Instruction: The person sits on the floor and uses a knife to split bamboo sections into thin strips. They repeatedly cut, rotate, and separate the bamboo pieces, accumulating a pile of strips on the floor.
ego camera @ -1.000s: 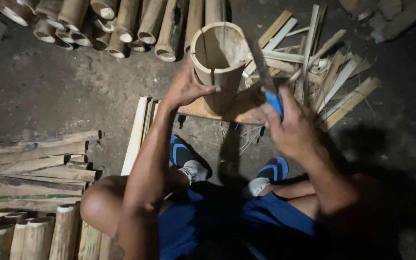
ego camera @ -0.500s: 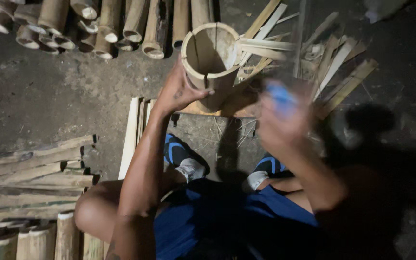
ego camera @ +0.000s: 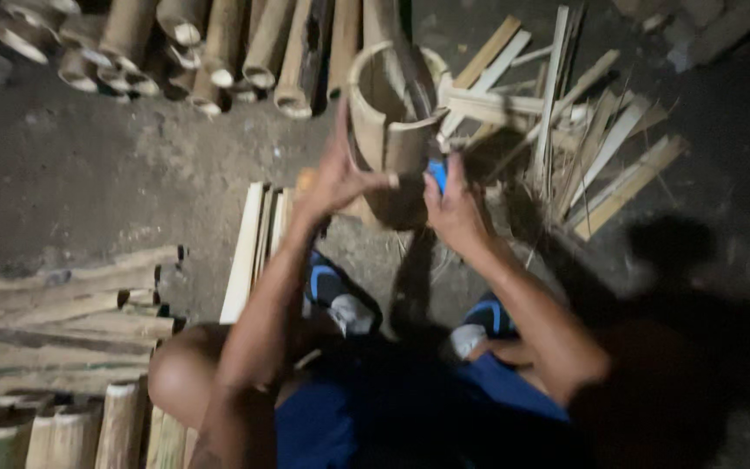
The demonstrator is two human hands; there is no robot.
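Two hands meet at an upright bamboo tube [ego camera: 388, 130]: the left hand [ego camera: 336, 178] steadies its wall with spread fingers, while the right hand [ego camera: 453, 204], blurred a moment ago, now grips a blue-handled blade [ego camera: 436, 169] sunk into the rim.

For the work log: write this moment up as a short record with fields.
Setting: dark ground, seen from above by a seated person
Left hand: pressed against the side of an upright hollow bamboo section
Right hand: grips a blue-handled blade set into the section's rim
Beyond the section: cut bamboo tubes lying in a row
Right of it: loose split bamboo strips
Left side: stacked bamboo slats
Feet: blue sandals
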